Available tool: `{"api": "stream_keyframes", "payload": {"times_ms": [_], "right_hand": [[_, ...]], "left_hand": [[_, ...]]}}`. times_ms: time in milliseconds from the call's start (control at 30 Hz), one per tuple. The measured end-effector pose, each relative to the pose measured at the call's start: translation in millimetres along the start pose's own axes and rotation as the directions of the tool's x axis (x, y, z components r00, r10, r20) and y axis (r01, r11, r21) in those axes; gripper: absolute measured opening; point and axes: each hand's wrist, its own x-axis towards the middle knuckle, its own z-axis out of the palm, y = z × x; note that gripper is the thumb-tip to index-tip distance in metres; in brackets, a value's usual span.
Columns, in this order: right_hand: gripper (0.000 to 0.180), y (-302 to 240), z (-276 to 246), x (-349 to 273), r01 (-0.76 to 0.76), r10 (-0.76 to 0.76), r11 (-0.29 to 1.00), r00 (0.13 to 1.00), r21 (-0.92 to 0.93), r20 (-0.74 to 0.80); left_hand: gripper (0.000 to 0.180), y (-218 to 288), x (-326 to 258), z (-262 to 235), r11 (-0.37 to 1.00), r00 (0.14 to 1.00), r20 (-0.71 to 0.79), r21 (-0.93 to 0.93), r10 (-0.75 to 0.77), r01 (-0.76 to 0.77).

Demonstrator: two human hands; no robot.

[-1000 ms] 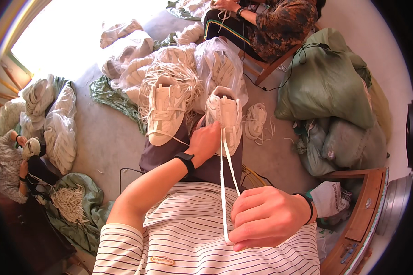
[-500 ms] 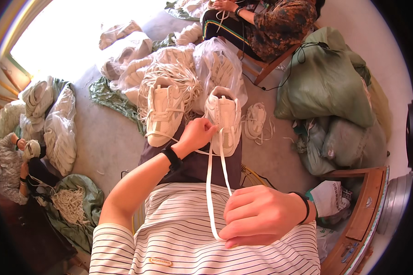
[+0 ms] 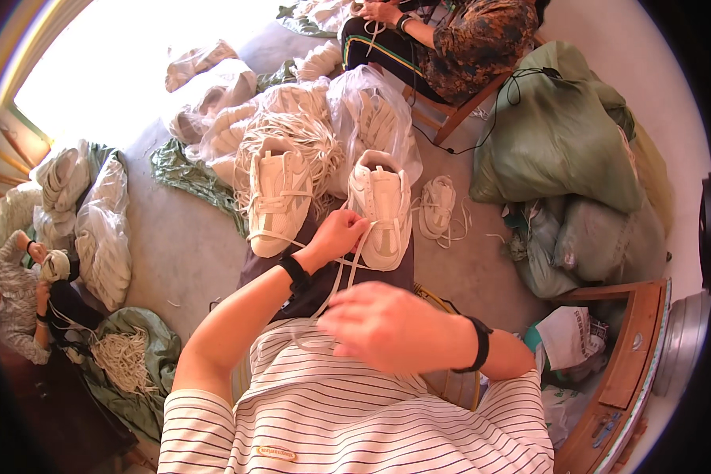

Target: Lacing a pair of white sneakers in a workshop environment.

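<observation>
Two cream-white sneakers rest toe toward me on my dark-clad lap. The left sneaker (image 3: 279, 189) has a lace threaded across its front. On the right sneaker (image 3: 387, 205), a white shoelace (image 3: 337, 280) crosses the lowest eyelets and trails down toward my shirt. My left hand (image 3: 340, 235), with a black wristband, is closed at that sneaker's left edge, its fingertips pinching the lace near the eyelets. My right hand (image 3: 383, 325) is over my shirt front, below the toe, beside the loose lace. Motion smears its fingers, so its hold on the lace is unclear.
Beyond the sneakers lie a heap of loose laces (image 3: 296, 130) and bagged shoes (image 3: 371, 118). Another shoe (image 3: 437, 207) sits on the floor. Green sacks (image 3: 557, 134) and a wooden drawer unit (image 3: 628, 355) stand right. Two other people (image 3: 482, 47) handle shoes or laces nearby.
My right hand has swung up and leftward from lower right, and the lace it had drawn taut now hangs slack. My left hand stays at the right sneaker's edge.
</observation>
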Motion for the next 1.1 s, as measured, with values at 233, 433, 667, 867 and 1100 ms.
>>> {"api": "stream_keyframes", "payload": {"times_ms": [233, 433, 667, 867, 1100], "right_hand": [[0.053, 123.2, 16.9, -19.7, -0.483, 0.406, 0.876, 0.725, 0.01, -0.556], [0.089, 205.4, 48.5, -30.0, -0.623, 0.734, 0.672, 0.485, 0.401, -0.476], [0.097, 229.4, 62.7, -32.2, -0.454, 0.776, 0.604, 0.521, 0.655, -0.355], [0.1, 230.3, 66.9, -37.6, -0.475, 0.737, 0.665, 0.544, 0.577, -0.401], [0.093, 223.1, 66.3, -40.9, -0.447, 0.71, 0.696, 0.547, 0.562, -0.444]], "left_hand": [[0.02, -17.8, 9.6, -5.0, 0.974, 0.985, 0.013, 0.152, 0.17, -0.17], [0.019, -2.0, 8.6, -0.1, 0.936, 0.975, -0.039, 0.293, 0.217, -0.197], [0.019, 15.3, 0.8, -7.1, 0.845, 0.947, -0.023, 0.459, 0.32, -0.275], [0.021, 29.7, -5.5, -3.6, 0.741, 0.932, 0.027, 0.598, 0.361, -0.305], [0.041, 45.8, -5.8, -1.1, 0.166, 0.685, 0.286, 0.842, 0.67, -0.514]]}}
